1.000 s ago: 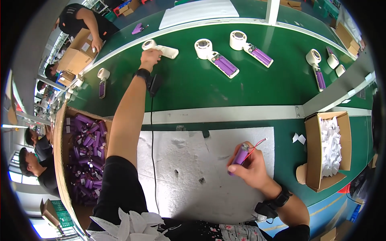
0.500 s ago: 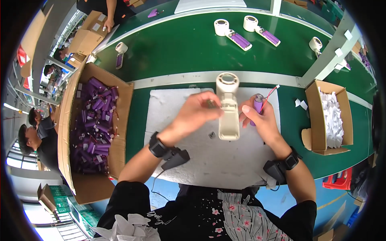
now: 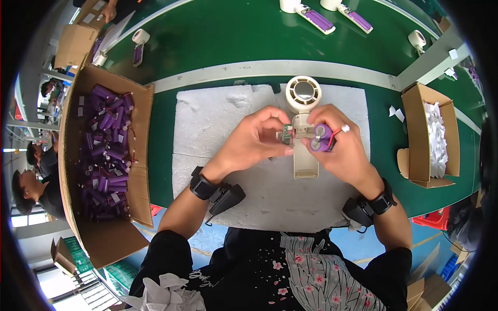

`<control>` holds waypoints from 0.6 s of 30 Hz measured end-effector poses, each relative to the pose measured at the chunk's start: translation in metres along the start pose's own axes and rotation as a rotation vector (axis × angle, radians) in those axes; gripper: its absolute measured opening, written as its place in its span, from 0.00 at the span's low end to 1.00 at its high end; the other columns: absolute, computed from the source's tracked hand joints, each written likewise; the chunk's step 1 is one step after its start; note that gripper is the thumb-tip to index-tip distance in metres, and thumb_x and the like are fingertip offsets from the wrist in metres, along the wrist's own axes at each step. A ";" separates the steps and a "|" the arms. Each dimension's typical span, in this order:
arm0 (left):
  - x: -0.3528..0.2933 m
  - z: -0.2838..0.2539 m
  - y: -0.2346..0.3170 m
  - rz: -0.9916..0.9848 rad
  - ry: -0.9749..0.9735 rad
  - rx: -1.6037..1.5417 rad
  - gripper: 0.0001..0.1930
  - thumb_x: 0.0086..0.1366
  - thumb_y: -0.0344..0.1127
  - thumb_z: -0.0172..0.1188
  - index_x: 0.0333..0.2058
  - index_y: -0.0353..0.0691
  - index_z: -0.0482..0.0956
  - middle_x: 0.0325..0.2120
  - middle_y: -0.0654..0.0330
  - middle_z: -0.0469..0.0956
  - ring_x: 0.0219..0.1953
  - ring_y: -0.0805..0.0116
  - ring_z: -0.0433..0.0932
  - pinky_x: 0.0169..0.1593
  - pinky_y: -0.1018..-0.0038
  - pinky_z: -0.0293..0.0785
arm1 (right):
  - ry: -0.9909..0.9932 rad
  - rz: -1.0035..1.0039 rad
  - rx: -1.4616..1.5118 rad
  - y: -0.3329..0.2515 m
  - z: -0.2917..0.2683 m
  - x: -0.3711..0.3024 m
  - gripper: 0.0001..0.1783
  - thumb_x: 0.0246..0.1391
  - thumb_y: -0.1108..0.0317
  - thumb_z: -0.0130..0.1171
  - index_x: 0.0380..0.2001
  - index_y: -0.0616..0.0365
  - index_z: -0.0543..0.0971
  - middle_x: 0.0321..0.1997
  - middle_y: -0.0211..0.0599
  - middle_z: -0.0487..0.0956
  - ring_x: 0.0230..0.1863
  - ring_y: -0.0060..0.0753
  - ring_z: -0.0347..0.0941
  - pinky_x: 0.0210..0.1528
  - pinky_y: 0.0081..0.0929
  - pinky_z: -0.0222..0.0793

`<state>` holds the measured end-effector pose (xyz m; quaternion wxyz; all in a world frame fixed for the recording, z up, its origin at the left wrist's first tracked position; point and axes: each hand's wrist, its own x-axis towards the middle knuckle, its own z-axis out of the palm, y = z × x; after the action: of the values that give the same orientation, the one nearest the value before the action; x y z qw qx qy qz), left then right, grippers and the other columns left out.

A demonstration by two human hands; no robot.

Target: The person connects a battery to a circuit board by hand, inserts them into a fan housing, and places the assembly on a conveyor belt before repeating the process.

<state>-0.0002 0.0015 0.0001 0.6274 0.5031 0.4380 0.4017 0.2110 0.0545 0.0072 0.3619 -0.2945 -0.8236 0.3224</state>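
An open cream handheld fan housing [image 3: 306, 168] lies before me, its round head pointing away. Between the thumb and fingers of my left hand [image 3: 246, 142] is a small green circuit board [image 3: 286, 133], held at the housing's left edge. My right hand [image 3: 346, 150] is closed on a purple battery pack [image 3: 322, 136], its cell ends turned up, above the housing's right side. From the pack runs a red wire with a white connector [image 3: 345, 128]. Under the housing is a white foam sheet [image 3: 218, 109]. The fingers partly hide the middle of the housing.
A cardboard box [image 3: 142, 166] of purple battery packs stands at left. At right, a smaller box [image 3: 415, 124] holds white paper pieces. Beyond a metal rail [image 3: 249, 68], several fans with purple batteries [image 3: 317, 19] lie on the green bench. A grey post [image 3: 433, 59] rises at right.
My left hand now shows the green board at the housing. My right hand has brought the battery pack over the housing and turned its ends up. The view has shifted.
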 end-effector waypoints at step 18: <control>-0.007 0.006 -0.001 0.032 0.018 0.025 0.23 0.55 0.20 0.66 0.50 0.37 0.72 0.36 0.61 0.79 0.39 0.75 0.79 0.44 0.77 0.78 | -0.064 0.011 -0.007 -0.003 0.012 0.002 0.17 0.35 0.84 0.67 0.25 0.58 0.70 0.30 0.34 0.80 0.33 0.34 0.72 0.34 0.27 0.70</control>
<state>0.0034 -0.0070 0.0009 0.6107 0.5141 0.4406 0.4108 0.1991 0.0507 0.0035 0.3324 -0.2898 -0.8343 0.3307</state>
